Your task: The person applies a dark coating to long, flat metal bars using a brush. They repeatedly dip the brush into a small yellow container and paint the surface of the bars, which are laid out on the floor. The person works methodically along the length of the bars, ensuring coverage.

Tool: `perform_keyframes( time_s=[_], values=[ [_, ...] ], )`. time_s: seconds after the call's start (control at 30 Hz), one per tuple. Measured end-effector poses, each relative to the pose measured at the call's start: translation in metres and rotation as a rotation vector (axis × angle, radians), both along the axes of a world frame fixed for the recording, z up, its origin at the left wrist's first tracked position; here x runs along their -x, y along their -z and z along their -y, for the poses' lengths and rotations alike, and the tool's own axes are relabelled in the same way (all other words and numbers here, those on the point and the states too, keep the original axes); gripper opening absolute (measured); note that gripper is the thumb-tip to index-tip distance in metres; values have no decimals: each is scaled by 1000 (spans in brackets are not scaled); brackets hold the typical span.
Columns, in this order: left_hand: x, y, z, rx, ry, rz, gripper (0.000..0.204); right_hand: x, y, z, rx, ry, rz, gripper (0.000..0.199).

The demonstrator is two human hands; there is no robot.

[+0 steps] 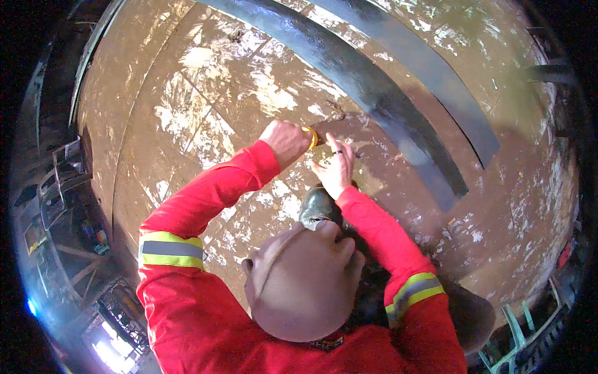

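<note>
My left hand (285, 143) is closed around a small yellow-and-black object (311, 138). Most of it is hidden in the fist, so its exact kind is unclear. Just right of that object is my right hand (337, 167), its thumb and fingers apart and a dark ring on one finger. I see nothing held in the right hand. Both hands are out in front of my bent knee (305, 280), above the toe of my dark boot (321, 204).
Two long dark metal strips (374, 93) (436, 81) lie side by side beyond my hands, running toward the right. The brown floor (143, 118) is blotched with white marks. Pale green metal frames (520, 336) stand at lower right, and cluttered racks (68, 206) at left.
</note>
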State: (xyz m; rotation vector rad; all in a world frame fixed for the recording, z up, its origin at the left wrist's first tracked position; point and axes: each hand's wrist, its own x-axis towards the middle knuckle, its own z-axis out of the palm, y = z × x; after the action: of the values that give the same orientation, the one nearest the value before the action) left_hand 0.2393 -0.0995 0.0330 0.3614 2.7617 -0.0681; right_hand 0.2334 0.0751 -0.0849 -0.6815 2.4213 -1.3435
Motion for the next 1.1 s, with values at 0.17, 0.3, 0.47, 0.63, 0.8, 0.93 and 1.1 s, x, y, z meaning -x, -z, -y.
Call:
perform_keyframes(
  time_s=[0.17, 0.3, 0.47, 0.63, 0.8, 0.93, 1.1],
  values=[
    [7, 7, 6, -47, 50, 35, 9, -14, 18, 39, -17, 98, -41, 85],
    [15, 4, 8, -22, 84, 70, 10, -13, 22, 47, -48, 134, -37, 85],
    [24, -6, 11, -8, 61, 86, 13, -12, 21, 48, -29, 106, -97, 87],
    [26, -5, 11, -6, 47, 137, 13, -12, 21, 51, -11, 92, -83, 90],
    [25, -2, 16, -44, -22, 195, 12, -13, 22, 55, -9, 101, -85, 89],
    [21, -1, 20, -15, -159, 261, 12, -14, 25, 56, 35, 74, -83, 89],
    [9, 9, 35, -104, -433, 249, 18, -15, 22, 58, 51, 68, -60, 90]
  ],
)
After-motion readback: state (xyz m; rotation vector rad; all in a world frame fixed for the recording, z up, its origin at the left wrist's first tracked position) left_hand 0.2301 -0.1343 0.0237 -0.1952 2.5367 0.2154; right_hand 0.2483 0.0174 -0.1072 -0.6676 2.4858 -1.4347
